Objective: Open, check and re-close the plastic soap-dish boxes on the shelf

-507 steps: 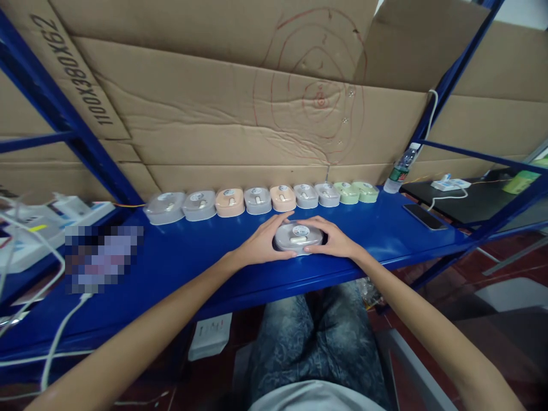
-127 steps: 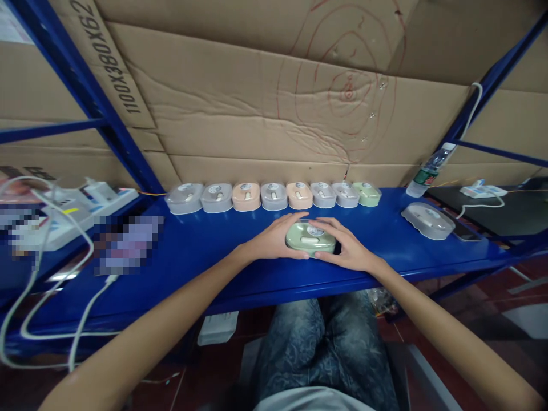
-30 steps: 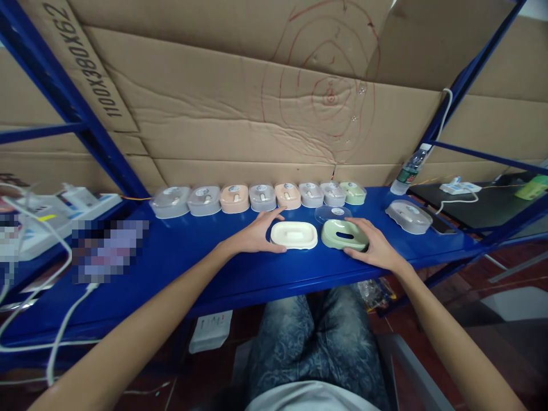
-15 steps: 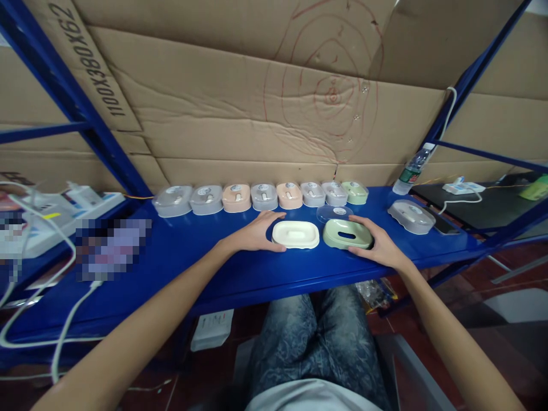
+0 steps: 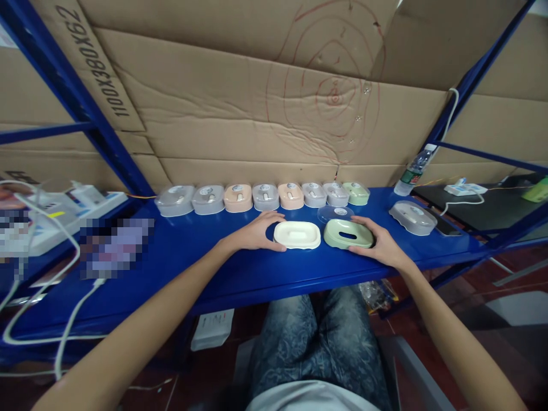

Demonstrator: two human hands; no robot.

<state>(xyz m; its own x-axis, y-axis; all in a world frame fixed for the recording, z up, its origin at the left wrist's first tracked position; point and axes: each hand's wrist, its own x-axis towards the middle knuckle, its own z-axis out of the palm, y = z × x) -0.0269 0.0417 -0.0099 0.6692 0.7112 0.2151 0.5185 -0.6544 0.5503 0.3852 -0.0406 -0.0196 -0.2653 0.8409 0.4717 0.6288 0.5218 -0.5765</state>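
My left hand (image 5: 260, 231) curves around the left end of a cream-white oval soap tray (image 5: 297, 235), thumb at its near edge and fingers at the far side. A blue gap shows between the palm and the tray. To its right is a pale green soap dish base (image 5: 349, 234) with a dark-looking oval slot. My right hand (image 5: 377, 240) grips its right end between thumb and fingers. The two pieces lie side by side on the blue shelf, slightly apart. Just behind the green base lies a clear oval lid (image 5: 335, 214) with a round sticker.
Several lidded soap boxes (image 5: 265, 197) in grey, peach and green line the cardboard back wall (image 5: 214, 103). At right are another lidded box (image 5: 412, 217), a phone (image 5: 447, 228) and a water bottle (image 5: 414, 171). Power strips (image 5: 100, 205), white cables (image 5: 71, 325) and a blurred-out device (image 5: 117, 248) sit left.
The view has shifted very slightly. Both hands stay at the same ends of the white tray and the green base.
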